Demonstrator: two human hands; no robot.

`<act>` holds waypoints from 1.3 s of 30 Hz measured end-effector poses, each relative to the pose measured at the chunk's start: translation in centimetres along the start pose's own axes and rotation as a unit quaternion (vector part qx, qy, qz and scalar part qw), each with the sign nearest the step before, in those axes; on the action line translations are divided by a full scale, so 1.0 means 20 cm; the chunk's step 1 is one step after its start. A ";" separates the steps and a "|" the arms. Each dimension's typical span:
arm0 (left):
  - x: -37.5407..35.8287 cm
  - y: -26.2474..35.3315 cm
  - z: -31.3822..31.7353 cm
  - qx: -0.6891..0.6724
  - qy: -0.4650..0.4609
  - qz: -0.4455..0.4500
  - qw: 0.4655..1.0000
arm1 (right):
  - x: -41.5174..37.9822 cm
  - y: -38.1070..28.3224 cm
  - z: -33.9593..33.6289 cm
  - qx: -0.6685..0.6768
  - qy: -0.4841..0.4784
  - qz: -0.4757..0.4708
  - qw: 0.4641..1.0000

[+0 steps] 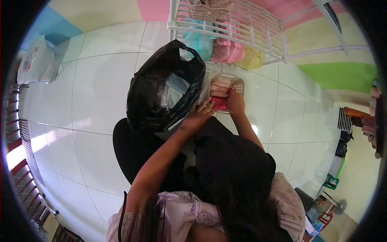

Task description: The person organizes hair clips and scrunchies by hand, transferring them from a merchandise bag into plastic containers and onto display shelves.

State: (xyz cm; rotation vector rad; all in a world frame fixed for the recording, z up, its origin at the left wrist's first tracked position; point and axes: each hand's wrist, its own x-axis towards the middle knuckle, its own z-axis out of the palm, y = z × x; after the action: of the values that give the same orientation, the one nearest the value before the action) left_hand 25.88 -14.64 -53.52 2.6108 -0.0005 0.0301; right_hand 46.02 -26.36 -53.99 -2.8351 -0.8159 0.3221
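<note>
A light plastic basket (238,82) with a perforated rim stands on the tiled floor in front of me. Folded pale pink items (221,85) fill its far part, and a red packet (219,103) lies in the near part. My right hand (236,101) reaches in over the right side, its bent fingers on the red packet and partly hidden. My left hand (202,109) is at the basket's near left corner, fingers stretched out and slightly blurred, close to the red packet. Left of it stands an open black plastic bag (141,97) with clear-wrapped packets (175,90) inside.
A white wire rack (278,38) stands beyond the basket, with blue, pink and yellow containers (227,50) and a woven basket (209,10). A whitish plastic bag (38,62) sits at the far left. A fan (341,205) and other household things are at the right.
</note>
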 end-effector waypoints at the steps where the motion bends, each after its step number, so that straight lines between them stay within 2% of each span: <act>1: -0.01 -0.02 0.04 0.000 0.015 0.004 1.000 | -0.01 0.00 0.02 0.029 0.013 -0.015 0.999; 2: -0.02 -0.03 0.09 0.011 0.028 0.013 0.999 | -0.01 -0.02 0.04 0.059 0.024 -0.035 0.997; 5: 0.00 -0.01 0.14 0.062 0.052 0.021 0.997 | -0.01 -0.12 -0.07 0.098 0.055 0.025 0.993; 7: 0.01 0.06 0.01 0.105 0.031 0.021 0.994 | 0.02 -0.06 0.01 0.074 0.097 -0.046 0.991; 10: -0.01 0.15 -0.18 0.028 -0.012 0.012 0.999 | 0.07 -0.02 0.00 0.094 0.074 -0.181 0.976; 11: -0.05 0.20 -0.28 -0.010 0.014 0.014 1.000 | 0.08 -0.01 0.00 0.087 0.079 -0.239 0.964; 13: -0.13 0.30 -0.55 -0.083 0.069 0.026 0.994 | 0.04 -0.09 -0.12 0.061 0.006 -0.166 0.984; 14: -0.19 0.31 -0.69 -0.048 0.143 0.036 0.988 | 0.03 -0.18 -0.24 0.048 -0.027 -0.128 0.990; 15: -0.27 0.31 -0.83 -0.013 0.215 0.047 0.975 | 0.01 -0.29 -0.37 0.102 -0.002 -0.119 0.988; 17: -0.44 0.27 -1.05 0.035 0.308 -0.051 0.949 | -0.06 -0.55 -0.61 0.209 0.048 -0.097 0.972; 19: -0.48 0.20 -1.16 0.053 0.406 -0.234 0.882 | -0.07 -0.69 -0.73 0.210 0.101 -0.298 0.926; 20: -0.49 0.16 -1.23 0.083 0.362 -0.291 0.882 | -0.06 -0.77 -0.76 0.207 0.125 -0.394 0.887; 22: -0.51 0.08 -1.27 0.091 0.273 -0.362 0.887 | -0.05 -0.97 -0.80 0.143 0.060 -0.566 0.810; 24: -0.53 0.00 -1.20 0.057 0.192 -0.393 0.898 | -0.07 -1.01 -0.72 0.041 -0.067 -0.603 0.794; 25: -0.54 -0.01 -1.20 0.028 0.190 -0.400 0.896 | -0.07 -1.01 -0.69 -0.011 -0.131 -0.616 0.777; 28: -0.57 -0.02 -1.20 -0.046 0.193 -0.417 0.887 | -0.12 -0.92 -0.67 -0.136 -0.294 -0.537 0.779; 31: -0.59 0.01 -1.19 -0.071 0.206 -0.419 0.882 | -0.15 -0.87 -0.70 -0.072 -0.281 -0.568 0.770; 34: -0.59 0.02 -1.19 -0.067 0.206 -0.408 0.887 | -0.18 -0.92 -0.73 -0.109 -0.299 -0.574 0.755; 37: -0.61 0.02 -1.23 -0.060 0.203 -0.392 0.896 | -0.16 -0.94 -0.65 -0.093 -0.334 -0.526 0.777; 39: -0.62 0.02 -1.27 -0.034 0.187 -0.384 0.903 | -0.12 -1.05 -0.56 -0.091 -0.289 -0.530 0.792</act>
State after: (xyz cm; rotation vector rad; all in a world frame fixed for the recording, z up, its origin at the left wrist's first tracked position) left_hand 12.96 -2.26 -31.66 2.3154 1.1286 0.2422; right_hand 36.32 -11.33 -38.13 -1.8860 -2.4379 0.9342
